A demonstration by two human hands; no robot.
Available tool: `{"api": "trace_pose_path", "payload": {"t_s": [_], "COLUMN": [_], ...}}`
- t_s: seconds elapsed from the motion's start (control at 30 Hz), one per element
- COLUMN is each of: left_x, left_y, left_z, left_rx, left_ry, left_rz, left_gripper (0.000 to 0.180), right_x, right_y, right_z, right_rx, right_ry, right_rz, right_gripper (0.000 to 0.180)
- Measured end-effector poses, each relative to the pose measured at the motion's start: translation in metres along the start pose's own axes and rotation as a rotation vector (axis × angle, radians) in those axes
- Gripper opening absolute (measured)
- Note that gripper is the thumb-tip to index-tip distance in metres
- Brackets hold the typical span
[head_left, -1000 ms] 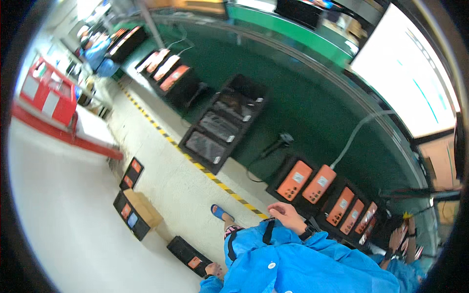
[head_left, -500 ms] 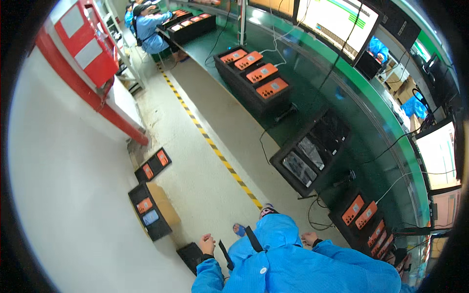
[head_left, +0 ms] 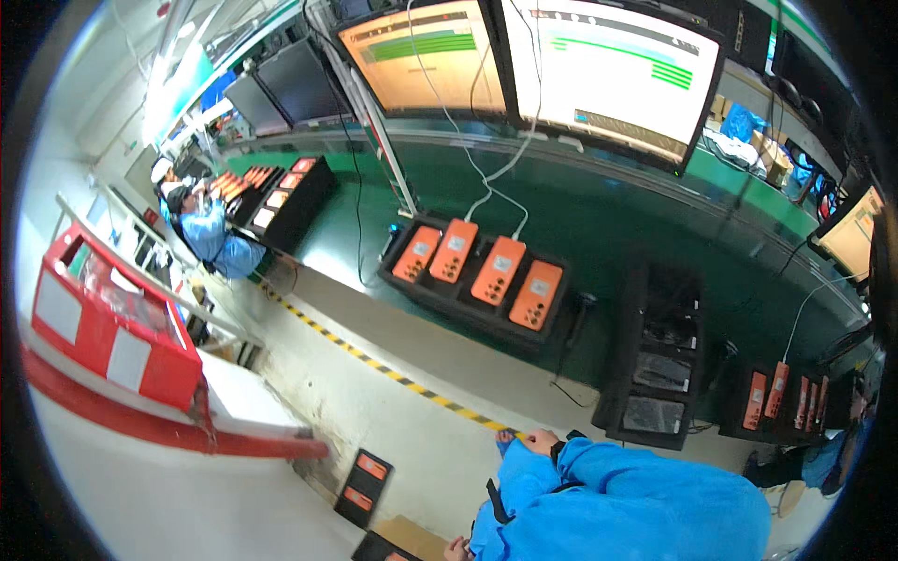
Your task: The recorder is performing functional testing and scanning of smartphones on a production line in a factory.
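Observation:
My right hand (head_left: pixel 540 441) hangs in front of the blue smock, its fingers loosely bent and apart, with nothing seen in it. Low at the picture's bottom edge, my left hand (head_left: pixel 457 549) shows only in part, its fingers loose and holding nothing that I can see. Nearest to the left hand are a cardboard box (head_left: pixel 412 537) and a black tray (head_left: pixel 374 545) on it, cut off by the edge. On the green bench a black foam tray (head_left: pixel 426 299) carries several orange handheld devices (head_left: pixel 498 271). Another black tray (head_left: pixel 608 411) with dark, film-covered panels lies to its right.
A black case with two orange devices (head_left: pixel 366 481) lies on the floor by the wall. Yellow-black tape (head_left: pixel 374 370) runs along the floor. At left are a red cabinet (head_left: pixel 112 318) and pipe (head_left: pixel 253 447). Monitors (head_left: pixel 613 79) line the bench; co-workers in blue (head_left: pixel 213 238) sit farther off.
The view has swung up and toward the bench; its trays and monitors look larger. My right hand now shows farther forward, and my left hand has dropped to the bottom edge.

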State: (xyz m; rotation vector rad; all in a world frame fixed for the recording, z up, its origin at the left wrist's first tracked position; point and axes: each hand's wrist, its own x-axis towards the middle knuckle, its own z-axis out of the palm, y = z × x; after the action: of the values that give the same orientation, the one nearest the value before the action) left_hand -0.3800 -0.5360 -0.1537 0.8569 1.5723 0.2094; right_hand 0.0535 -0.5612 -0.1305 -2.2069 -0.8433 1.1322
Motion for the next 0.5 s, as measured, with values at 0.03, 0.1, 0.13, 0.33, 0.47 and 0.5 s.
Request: {"api": "trace_pose_path", "payload": {"t_s": [0.03,0.1,0.13,0.33,0.47,0.5], "left_x": [0.009,0.031,0.042,0.135,0.170,0.161], "left_y": [0.024,0.075,0.098,0.304,0.503,0.553], "left_z": [-0.010,-0.019,-0.024,0.004,0.095,0.121], "left_rx": [0.051,0.166,0.209,0.455,0.387,0.359], "left_ry": [0.005,-0.009,-0.007,-0.150,-0.251,-0.385], "left_rz": [0.017,0.087,0.129,0.662,1.178,1.091], "left_gripper": [0.022,0.023,0.023,0.026,0.023,0.021], "right_x": [0.001,0.055,0.055,0.064,0.110,0.117], "right_y": [-0.047,-0.072,-0.126,-0.285,-0.302,-0.302], "right_z": [-0.020,-0.013,-0.040,-0.140,-0.176,-0.191], "right_rx": [0.090,0.315,0.377,0.710,0.784,0.754], "right_ry": [-0.014,-0.059,-0.073,0.132,0.445,0.672], "right_rz": [-0.088,-0.149,-0.170,-0.355,-0.245,-0.231], "right_gripper": [0.034,0.029,0.027,0.031,0.036,0.036]}}
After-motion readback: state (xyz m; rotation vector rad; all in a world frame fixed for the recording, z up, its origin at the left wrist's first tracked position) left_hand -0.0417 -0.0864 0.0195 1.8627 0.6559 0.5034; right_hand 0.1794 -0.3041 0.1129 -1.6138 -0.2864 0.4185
